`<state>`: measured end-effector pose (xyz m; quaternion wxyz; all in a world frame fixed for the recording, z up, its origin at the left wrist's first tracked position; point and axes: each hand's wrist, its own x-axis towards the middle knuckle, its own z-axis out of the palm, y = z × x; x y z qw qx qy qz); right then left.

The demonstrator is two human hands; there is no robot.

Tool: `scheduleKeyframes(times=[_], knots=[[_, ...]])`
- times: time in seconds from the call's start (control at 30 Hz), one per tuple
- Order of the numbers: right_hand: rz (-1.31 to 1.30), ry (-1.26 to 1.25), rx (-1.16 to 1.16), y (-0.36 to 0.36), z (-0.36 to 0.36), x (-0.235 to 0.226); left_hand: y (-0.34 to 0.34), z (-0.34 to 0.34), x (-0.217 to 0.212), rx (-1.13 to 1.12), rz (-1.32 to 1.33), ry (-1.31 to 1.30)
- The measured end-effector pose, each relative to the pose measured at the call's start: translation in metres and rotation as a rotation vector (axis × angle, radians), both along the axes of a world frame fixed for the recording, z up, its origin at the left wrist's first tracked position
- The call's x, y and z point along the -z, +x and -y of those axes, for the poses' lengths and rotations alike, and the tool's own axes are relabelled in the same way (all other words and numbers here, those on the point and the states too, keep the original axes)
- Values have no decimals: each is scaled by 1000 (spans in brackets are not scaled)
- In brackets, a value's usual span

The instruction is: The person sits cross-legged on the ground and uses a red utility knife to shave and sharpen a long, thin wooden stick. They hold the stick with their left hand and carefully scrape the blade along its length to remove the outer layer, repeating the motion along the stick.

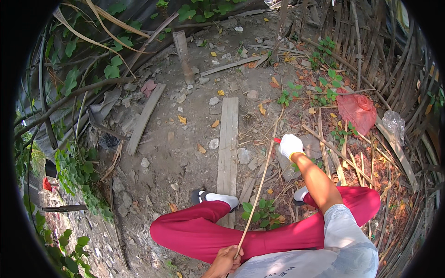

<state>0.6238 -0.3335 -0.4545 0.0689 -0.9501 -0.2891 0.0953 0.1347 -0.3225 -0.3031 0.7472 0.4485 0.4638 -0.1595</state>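
Note:
My left hand (225, 260), bare, is closed around the lower end of a long, thin, pale wooden stick (257, 192). The stick slants up from my lap and away to the right, over the ground. My right hand (290, 145) wears a white glove with a yellow cuff and is closed. A short red piece (277, 140) pokes out of its left side, right beside the stick. Most of that red piece is hidden in the glove, so its kind cannot be made out. Whether it touches the stick is unclear.
Between my feet lies a grey plank (228, 143), with another plank (146, 119) to its left. A wooden post (183, 58) stands farther off. Cut strips, leaves and a red plastic bag (356, 111) litter the right, before a woven stick fence (389, 55).

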Motion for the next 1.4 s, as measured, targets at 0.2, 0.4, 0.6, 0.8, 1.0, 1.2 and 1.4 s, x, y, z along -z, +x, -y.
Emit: scheduleKeyframes(times=[0.2, 0.4, 0.6, 0.8, 1.0, 1.2, 1.4], knots=[[30, 131, 168, 27, 33, -7, -36, 3, 8, -185, -139, 86], [-237, 297, -325, -74, 2, -80, 21, -22, -10, -243, 59, 51], [-166, 342, -619, -175, -14, -108, 89, -53, 6, -376, 280, 13], [-198, 215, -625, -176, -21, -108, 109, -66, 32, -249, 400, 148], [-163, 99, -619, -179, -22, -103, 135, -82, 45, -124, 271, 295], [-94, 122, -550, -176, -24, -93, 140, -82, 68, 13, 261, 622], [-145, 50, -542, -179, -14, -97, 140, -80, 88, 139, 147, 836]])
